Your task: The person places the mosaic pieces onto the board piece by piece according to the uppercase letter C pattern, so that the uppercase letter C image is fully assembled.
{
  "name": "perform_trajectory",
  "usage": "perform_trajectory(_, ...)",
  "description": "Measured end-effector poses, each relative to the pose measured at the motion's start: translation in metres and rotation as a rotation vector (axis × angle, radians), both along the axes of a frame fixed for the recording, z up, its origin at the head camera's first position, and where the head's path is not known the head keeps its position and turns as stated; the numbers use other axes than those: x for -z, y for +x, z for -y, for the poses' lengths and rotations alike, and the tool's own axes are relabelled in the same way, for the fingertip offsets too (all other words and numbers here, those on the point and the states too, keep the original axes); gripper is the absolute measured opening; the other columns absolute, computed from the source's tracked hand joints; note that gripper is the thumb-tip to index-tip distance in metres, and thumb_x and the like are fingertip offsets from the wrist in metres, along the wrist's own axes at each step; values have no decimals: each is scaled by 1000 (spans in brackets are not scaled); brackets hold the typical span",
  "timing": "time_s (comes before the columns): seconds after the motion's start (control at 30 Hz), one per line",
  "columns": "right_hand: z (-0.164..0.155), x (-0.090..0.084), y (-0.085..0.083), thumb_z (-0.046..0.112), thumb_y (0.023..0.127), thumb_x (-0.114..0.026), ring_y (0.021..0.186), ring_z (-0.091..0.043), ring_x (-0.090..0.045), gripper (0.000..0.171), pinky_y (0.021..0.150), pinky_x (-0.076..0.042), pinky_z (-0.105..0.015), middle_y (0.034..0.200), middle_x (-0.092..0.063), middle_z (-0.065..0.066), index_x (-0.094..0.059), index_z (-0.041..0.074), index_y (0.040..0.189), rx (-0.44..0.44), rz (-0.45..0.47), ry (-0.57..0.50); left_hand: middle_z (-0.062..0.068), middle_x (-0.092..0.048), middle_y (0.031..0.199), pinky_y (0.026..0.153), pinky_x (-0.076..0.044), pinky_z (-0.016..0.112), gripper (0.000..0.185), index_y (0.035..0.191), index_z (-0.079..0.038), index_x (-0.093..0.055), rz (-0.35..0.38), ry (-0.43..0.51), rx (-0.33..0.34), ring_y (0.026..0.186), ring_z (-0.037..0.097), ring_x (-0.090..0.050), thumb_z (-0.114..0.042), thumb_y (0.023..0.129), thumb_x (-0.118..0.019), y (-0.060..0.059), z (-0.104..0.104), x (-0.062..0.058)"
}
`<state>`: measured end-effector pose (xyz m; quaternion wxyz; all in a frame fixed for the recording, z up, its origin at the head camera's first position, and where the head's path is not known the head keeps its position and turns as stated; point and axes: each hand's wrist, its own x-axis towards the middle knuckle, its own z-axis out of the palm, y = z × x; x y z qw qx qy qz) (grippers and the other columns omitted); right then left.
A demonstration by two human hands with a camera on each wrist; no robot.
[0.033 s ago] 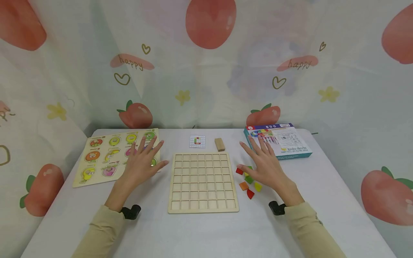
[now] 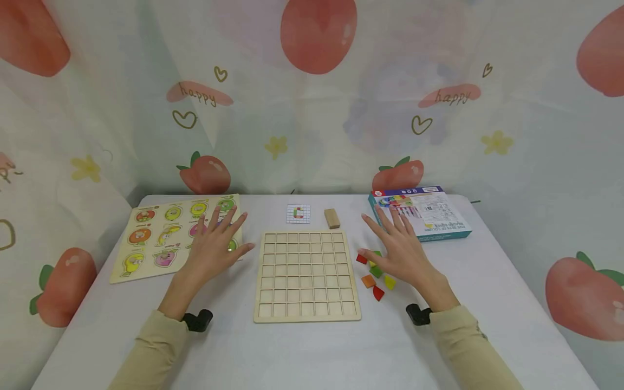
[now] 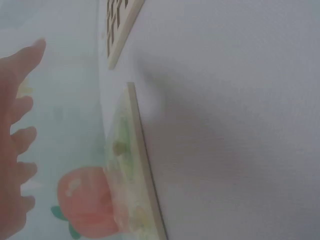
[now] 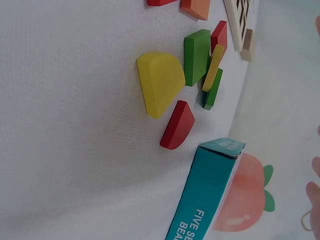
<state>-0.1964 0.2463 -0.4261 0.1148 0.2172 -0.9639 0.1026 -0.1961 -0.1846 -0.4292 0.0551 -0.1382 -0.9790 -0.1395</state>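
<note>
My left hand (image 2: 210,252) is held over the right part of a wooden fruit puzzle board (image 2: 146,192), fingers spread and palm down. In the left wrist view the hand (image 3: 12,145) is seen side-on, above the board and holding nothing. On the other side my right hand (image 2: 402,254) spreads its fingers too, in the air above several coloured wooden pieces and the near edge of a box (image 2: 443,236). Among the pieces are a yellow one (image 4: 160,82), a green square (image 4: 196,57) and a red one (image 4: 178,126). Between the hands lies a wooden grid board (image 2: 307,320) with bare cells.
Behind the grid board lie a small card (image 2: 291,214) printed with a coloured grid pattern and a plain wooden block (image 2: 332,218). White cloth (image 2: 312,357) covers the table. A fruit-patterned curtain (image 2: 312,114) hangs at the back and both sides.
</note>
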Motion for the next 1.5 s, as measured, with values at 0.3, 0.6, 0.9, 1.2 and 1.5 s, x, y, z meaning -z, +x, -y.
perform_trajectory(0.3,0,1,-1,51,88,-76,153,-55,-19,86,124,-14,-70,170,-25,-18,-40,21,160,-9,-9,2,14,-24,170,125,-3,69,83,162,-17,-35,6,-34,-18,159,44,-6,-55,95,-67,2,2,4)
perform_trajectory(0.6,0,3,-1,41,89,-78,152,-49,-27,80,121,-19,-72,165,-34,-23,-44,14,157,-18,9,-29,12,-26,170,125,-6,69,82,162,-16,-35,78,25,54,157,45,-15,-54,96,-66,2,1,7)
perform_trajectory(0.9,-5,9,-4,35,91,-78,144,-47,-38,69,117,-22,-76,158,-44,-23,-52,7,149,0,153,-130,13,-27,170,127,-8,65,82,162,-14,-34,219,151,147,158,43,-15,-48,96,-69,11,-8,17)
perform_trajectory(1.2,-11,14,-5,22,93,-76,139,-41,-48,51,118,-35,-65,144,-59,-19,-61,3,138,25,285,-197,18,-28,168,127,-16,61,88,161,-9,-34,328,188,209,157,44,-19,-47,93,-74,26,-17,26)
perform_trajectory(1.5,-18,23,0,15,93,-75,114,-34,-62,37,97,-57,-53,126,-69,-14,-68,4,128,29,347,-230,13,-25,171,126,-21,61,92,162,-9,-33,398,230,226,158,40,-17,-49,90,-76,36,-17,33)
